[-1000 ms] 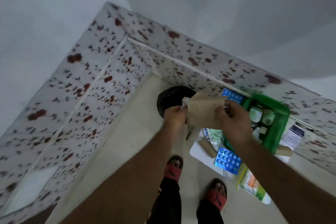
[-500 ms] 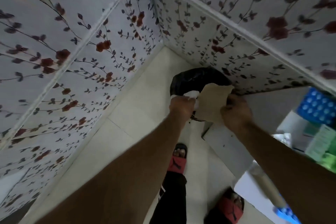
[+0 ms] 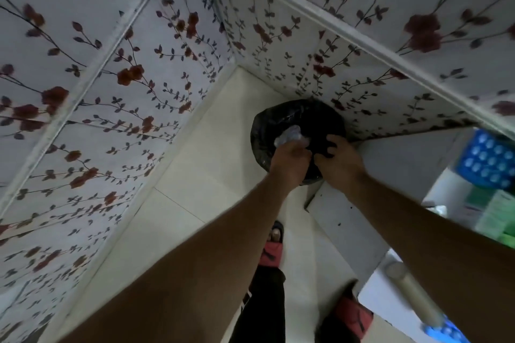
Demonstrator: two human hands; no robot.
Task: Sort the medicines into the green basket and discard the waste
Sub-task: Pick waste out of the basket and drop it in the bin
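A black-lined waste bin (image 3: pixel 278 122) stands on the floor in the corner by the floral wall. Both my hands hang over its mouth. My left hand (image 3: pixel 289 161) is closed on a crumpled clear wrapper (image 3: pixel 289 136) that sticks up above the fingers. Just to its right, my right hand (image 3: pixel 340 161) has its fingers curled down into the bin with nothing visible in them. No brown paper shows, and the green basket is out of view.
A white table (image 3: pixel 348 220) juts in from the right, carrying a blue blister pack (image 3: pixel 490 159), a green box (image 3: pixel 498 214) and a cardboard tube (image 3: pixel 412 295). Floral-papered walls (image 3: pixel 125 78) close in on the left and behind. My feet in red sandals (image 3: pixel 271 253) stand below.
I have leaned in over the bin. The brown paper held between both hands is gone from view, and my right hand now hangs over the bin without it. The left hand still holds the wrapper.
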